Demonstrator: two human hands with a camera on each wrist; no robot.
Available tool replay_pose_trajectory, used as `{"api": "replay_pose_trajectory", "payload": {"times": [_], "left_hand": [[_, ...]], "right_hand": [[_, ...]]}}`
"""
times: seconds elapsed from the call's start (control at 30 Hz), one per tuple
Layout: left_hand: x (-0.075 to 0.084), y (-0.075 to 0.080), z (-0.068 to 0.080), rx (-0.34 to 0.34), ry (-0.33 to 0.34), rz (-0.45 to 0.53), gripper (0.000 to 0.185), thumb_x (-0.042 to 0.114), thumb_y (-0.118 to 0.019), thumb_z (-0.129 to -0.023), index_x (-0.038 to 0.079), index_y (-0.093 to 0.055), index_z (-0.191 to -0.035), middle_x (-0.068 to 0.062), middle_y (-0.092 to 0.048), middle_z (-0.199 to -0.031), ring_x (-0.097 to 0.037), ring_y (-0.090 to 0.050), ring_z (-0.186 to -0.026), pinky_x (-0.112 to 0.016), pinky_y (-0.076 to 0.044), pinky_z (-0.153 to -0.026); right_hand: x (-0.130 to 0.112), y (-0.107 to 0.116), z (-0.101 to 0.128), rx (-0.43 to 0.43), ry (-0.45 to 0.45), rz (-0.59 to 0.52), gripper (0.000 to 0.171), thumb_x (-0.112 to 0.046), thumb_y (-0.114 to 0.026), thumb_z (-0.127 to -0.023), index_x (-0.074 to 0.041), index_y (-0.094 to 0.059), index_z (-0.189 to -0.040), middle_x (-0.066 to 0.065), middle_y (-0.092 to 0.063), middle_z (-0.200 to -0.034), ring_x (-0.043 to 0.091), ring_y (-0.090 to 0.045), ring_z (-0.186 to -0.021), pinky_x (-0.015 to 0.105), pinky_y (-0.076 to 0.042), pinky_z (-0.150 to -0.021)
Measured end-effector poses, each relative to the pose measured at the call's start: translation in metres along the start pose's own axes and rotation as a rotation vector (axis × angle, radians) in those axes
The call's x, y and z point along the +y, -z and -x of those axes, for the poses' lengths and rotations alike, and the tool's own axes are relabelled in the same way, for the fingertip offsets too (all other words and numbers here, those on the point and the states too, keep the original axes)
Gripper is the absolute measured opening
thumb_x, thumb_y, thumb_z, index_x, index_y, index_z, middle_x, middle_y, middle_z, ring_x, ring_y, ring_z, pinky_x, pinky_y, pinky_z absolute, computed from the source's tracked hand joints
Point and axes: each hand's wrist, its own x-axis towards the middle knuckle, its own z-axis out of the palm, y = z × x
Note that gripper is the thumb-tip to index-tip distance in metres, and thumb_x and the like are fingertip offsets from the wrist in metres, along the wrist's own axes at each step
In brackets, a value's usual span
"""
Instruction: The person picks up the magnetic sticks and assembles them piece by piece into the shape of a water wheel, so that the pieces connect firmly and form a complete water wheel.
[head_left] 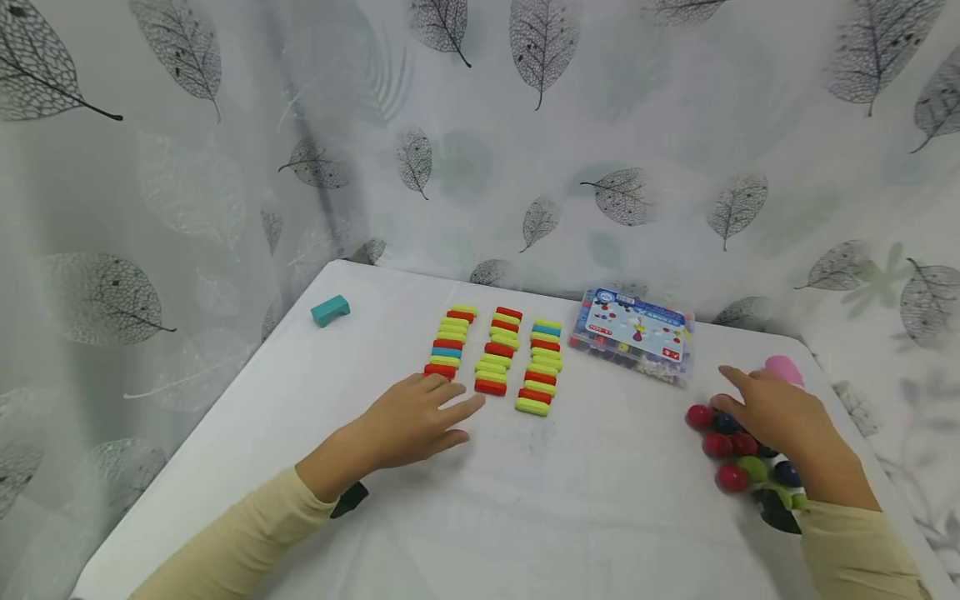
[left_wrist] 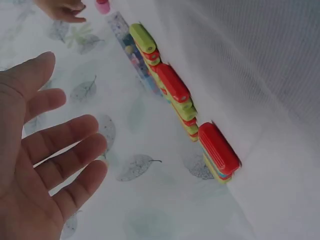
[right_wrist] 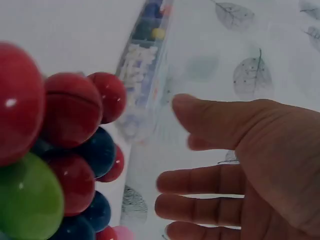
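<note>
My left hand (head_left: pixel 416 421) hovers with relaxed, spread fingers close to the near end of three columns of small red, yellow-green and blue sticks (head_left: pixel 491 387). In the left wrist view its palm shows with nothing in it, and the sticks (left_wrist: pixel 172 82) lie beyond the fingertips. My right hand (head_left: pixel 783 417) is over a cluster of shiny balls, red (head_left: pixel 731 478), green (head_left: pixel 752 468) and dark blue (head_left: pixel 787 473), partly covering them. Seen from the right wrist, its fingers are loosely extended and hold nothing, apart from the red balls (right_wrist: pixel 72 107).
A clear plastic bead box (head_left: pixel 637 329) with a printed label stands at the back of the white table (head_left: pixel 600 517). Behind the right hand is a pink object (head_left: pixel 784 369). A teal block (head_left: pixel 330 311) lies at the back left. A leaf-patterned curtain (head_left: pixel 480 167) hangs behind.
</note>
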Motion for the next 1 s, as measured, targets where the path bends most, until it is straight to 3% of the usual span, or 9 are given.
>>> {"api": "replay_pose_trajectory", "payload": {"times": [0.2, 0.33, 0.63, 0.77, 1.0], "left_hand": [[0.006, 0.000, 0.004, -0.107, 0.012, 0.062, 0.048, 0.045, -0.073, -0.093, 0.022, -0.065, -0.134, 0.001, -0.073, -0.112, -0.017, -0.066, -0.102, -0.032, -0.058, -0.087], [0.008, 0.001, 0.005, -0.145, 0.015, 0.074, 0.047, 0.044, -0.072, -0.094, 0.022, -0.065, -0.134, 0.001, -0.073, -0.113, -0.017, -0.065, -0.103, -0.032, -0.058, -0.088], [0.007, -0.002, 0.006, -0.139, 0.003, 0.075, 0.045, 0.043, -0.073, -0.093, 0.022, -0.066, -0.132, 0.001, -0.073, -0.111, -0.016, -0.066, -0.099, -0.030, -0.058, -0.086], [0.007, -0.003, 0.007, -0.137, 0.000, 0.080, 0.045, 0.042, -0.073, -0.093, 0.021, -0.066, -0.132, 0.001, -0.073, -0.111, -0.016, -0.066, -0.099, -0.030, -0.058, -0.085], [0.006, -0.003, 0.008, -0.153, 0.014, 0.087, 0.045, 0.041, -0.073, -0.093, 0.022, -0.066, -0.133, 0.001, -0.073, -0.112, -0.017, -0.066, -0.100, -0.032, -0.059, -0.087]], "right_hand": [[0.003, -0.015, -0.007, -0.083, 0.033, -0.021, 0.065, -0.043, -0.070, -0.093, 0.006, -0.058, -0.134, 0.018, -0.064, -0.096, 0.028, -0.061, -0.081, 0.054, -0.057, -0.072], [-0.004, -0.020, -0.012, -0.112, 0.035, -0.021, 0.062, -0.043, -0.073, -0.091, 0.007, -0.061, -0.126, 0.010, -0.058, -0.086, 0.023, -0.055, -0.076, 0.046, -0.055, -0.068], [-0.009, -0.028, -0.015, -0.148, 0.006, -0.060, 0.046, -0.037, -0.077, -0.088, 0.002, -0.066, -0.111, 0.007, -0.056, -0.086, 0.023, -0.054, -0.077, 0.038, -0.051, -0.063], [-0.019, -0.028, -0.015, -0.128, 0.020, -0.049, 0.049, -0.039, -0.078, -0.087, 0.000, -0.066, -0.113, 0.007, -0.055, -0.088, 0.023, -0.054, -0.078, 0.037, -0.051, -0.061], [-0.070, -0.019, -0.009, -0.041, 0.155, -0.042, 0.047, -0.035, -0.080, -0.088, -0.003, -0.069, -0.121, 0.007, -0.062, -0.094, 0.022, -0.059, -0.083, 0.038, -0.055, -0.063]]}}
